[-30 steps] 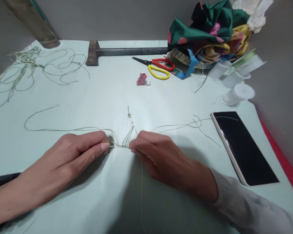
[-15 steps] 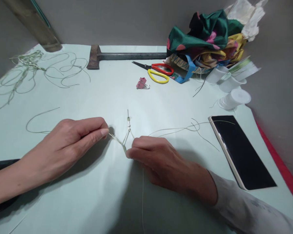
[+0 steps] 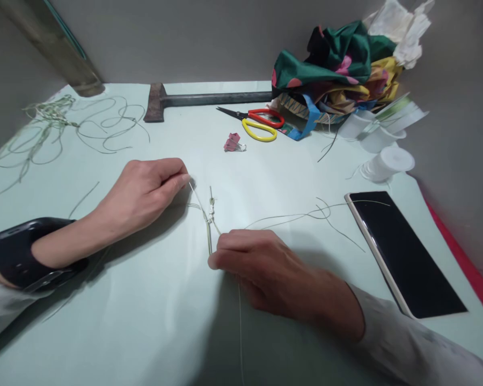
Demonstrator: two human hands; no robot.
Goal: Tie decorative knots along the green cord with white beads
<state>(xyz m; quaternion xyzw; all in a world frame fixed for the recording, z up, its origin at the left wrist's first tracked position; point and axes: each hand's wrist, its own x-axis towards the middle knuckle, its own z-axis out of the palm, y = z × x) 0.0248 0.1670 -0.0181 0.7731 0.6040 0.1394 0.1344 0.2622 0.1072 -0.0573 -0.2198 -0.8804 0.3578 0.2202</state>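
A small knotted cord piece (image 3: 211, 210) in pale green and white lies at the middle of the table, its thin tip pointing away from me. Up and to its left, my left hand (image 3: 155, 190) pinches a thin white cord (image 3: 197, 195) that runs taut down to the knots. Below and right of them, my right hand (image 3: 255, 260) is closed on the green cords (image 3: 209, 238), which stretch between its fingertips and the knots. Loose green cord ends (image 3: 293, 216) trail right from behind this hand. One pale strand (image 3: 240, 327) hangs toward the near edge.
Scissors (image 3: 261, 123) with red and yellow handles and a pink binder clip (image 3: 233, 142) lie beyond my hands. A hammer (image 3: 156, 102) rests at the back. Tangled green cord (image 3: 52, 115) sits far left. A phone (image 3: 404, 252), a white spool (image 3: 390, 163) and bunched fabric (image 3: 338, 64) are at right.
My left hand has moved up and slightly right, and a single white cord is now taut from its fingers. The knots' lower strands have drawn together. My right hand stays nearly in place.
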